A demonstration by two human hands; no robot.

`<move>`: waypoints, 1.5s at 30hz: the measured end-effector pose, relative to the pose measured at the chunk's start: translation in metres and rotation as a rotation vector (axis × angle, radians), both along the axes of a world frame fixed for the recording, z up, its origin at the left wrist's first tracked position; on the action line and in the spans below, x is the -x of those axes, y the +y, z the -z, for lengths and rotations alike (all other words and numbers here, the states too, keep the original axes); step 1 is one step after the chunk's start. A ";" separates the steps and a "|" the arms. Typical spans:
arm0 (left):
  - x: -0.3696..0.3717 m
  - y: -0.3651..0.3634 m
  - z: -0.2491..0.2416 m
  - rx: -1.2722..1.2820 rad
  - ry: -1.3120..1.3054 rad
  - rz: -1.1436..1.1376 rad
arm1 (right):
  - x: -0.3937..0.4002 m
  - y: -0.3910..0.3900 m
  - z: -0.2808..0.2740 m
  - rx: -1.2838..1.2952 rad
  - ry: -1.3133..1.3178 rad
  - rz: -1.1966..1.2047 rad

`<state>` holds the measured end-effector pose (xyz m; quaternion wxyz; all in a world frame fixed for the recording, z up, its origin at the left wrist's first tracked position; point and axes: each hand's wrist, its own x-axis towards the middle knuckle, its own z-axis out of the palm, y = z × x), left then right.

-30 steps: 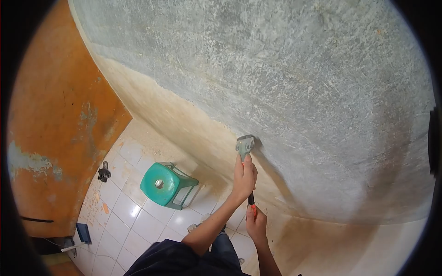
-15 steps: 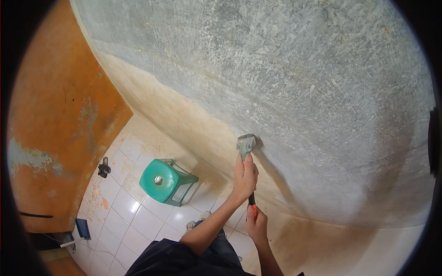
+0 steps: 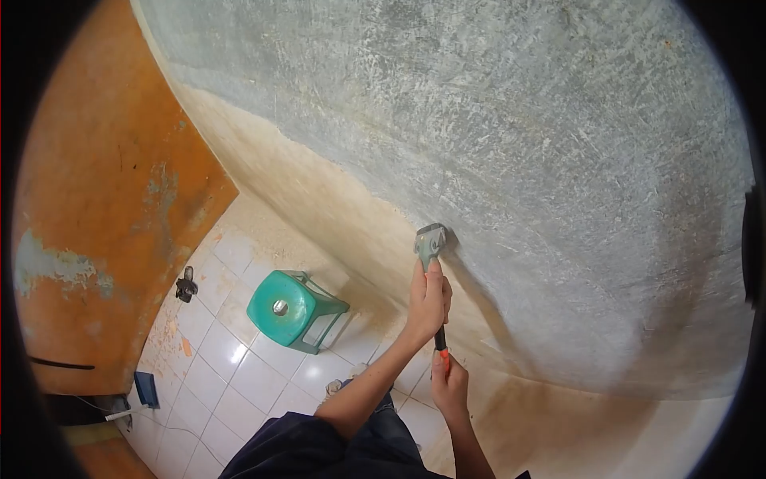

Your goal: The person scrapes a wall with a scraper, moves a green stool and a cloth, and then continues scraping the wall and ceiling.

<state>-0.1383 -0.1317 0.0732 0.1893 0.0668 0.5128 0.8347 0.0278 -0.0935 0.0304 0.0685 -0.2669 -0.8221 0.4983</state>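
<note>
A long-handled wall scraper [image 3: 431,239] has its grey head against the wall, near the border between the bare grey surface and the cream paint. My left hand [image 3: 429,302] is closed round the handle just below the head. Lower down, my right hand [image 3: 450,389] grips the red-and-black end of the handle. Cream paint [image 3: 319,188] covers a band along the foot of the wall. Above it the grey wall [image 3: 511,128] looks rough and scratched.
A green plastic stool [image 3: 281,310] stands on the white tiled floor [image 3: 259,383] to my left. Beyond it are a small dark object [image 3: 186,285], a blue object [image 3: 146,389] and a thin cable. Paint flakes lie near the orange wall [image 3: 104,176], which is peeling.
The view has shifted slightly, moving the stool and floor a little up and right in the picture. The scraper and both hands appear slightly higher, with the same grip.
</note>
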 end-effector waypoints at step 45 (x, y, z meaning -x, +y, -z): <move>0.150 -0.155 -0.036 -0.008 0.143 0.434 | 0.160 -0.216 -0.009 0.361 0.284 0.277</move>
